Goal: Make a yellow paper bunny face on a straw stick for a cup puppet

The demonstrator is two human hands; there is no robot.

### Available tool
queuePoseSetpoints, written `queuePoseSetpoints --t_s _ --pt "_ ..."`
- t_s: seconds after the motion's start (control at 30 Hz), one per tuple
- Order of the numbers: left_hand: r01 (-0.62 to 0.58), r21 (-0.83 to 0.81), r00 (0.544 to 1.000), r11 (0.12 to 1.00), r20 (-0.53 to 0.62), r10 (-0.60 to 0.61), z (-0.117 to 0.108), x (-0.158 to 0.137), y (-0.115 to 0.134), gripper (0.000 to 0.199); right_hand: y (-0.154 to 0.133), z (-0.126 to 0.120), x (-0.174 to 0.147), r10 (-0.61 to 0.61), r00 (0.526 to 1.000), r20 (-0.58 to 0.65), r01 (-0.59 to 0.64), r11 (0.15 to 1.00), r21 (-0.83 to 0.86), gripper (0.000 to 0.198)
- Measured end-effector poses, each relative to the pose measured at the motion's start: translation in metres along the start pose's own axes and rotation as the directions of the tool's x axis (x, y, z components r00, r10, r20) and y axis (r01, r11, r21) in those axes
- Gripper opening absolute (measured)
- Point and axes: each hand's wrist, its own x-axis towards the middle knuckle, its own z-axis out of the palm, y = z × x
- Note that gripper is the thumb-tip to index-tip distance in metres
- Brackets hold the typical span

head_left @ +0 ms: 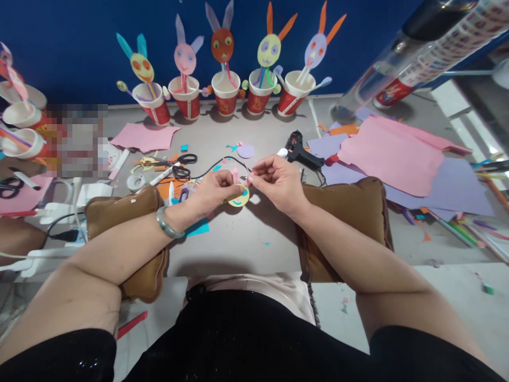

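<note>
My left hand (pixel 217 188) pinches a round yellow paper face (pixel 238 200) with blue pieces on it, the thumb lying across its upper edge. A pink paper ear (pixel 235 174) stands up behind the left fingertips. Close on the right, my right hand (pixel 274 180) is closed, thumb and forefinger pinching a small pink paper strip (pixel 248 181) at the top of the face. Its far end is hidden by the fingers. Just beyond the hands lie a lilac paper disc (pixel 246 151) and a black glue gun (pixel 302 151).
Paper cups with rabbit figures, such as this red cup (pixel 225 101), line the back wall. Black-handled scissors (pixel 182 172) and a tape roll (pixel 137 183) lie left. Brown cushions (pixel 342 223) flank my forearms. Pink paper sheets (pixel 393 154) are piled right; another person's arm (pixel 18 239) rests far left.
</note>
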Motion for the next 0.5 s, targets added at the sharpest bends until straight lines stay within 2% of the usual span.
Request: queuePoseSetpoints --t_s 0.2,0.4,0.5 --pt "0.002 0.014 1.000 1.000 -0.028 -0.002 -0.0015 0.0014 -0.0001 0.023 -0.0002 -0.0005 -0.0017 -0.016 1.000 0.018 0.016 1.000 0.003 0.028" --pt "0.000 0.001 0.999 1.000 -0.047 0.000 -0.0042 0.0033 -0.0039 0.025 0.0000 -0.0033 -0.0008 0.026 0.997 0.066 -0.031 0.997 0.066 0.044" --pt "-0.013 0.002 0.999 1.000 -0.040 0.013 -0.0052 0.0037 -0.0047 0.025 -0.0006 -0.0030 0.0002 0.072 0.992 0.103 -0.079 0.995 0.067 0.045"
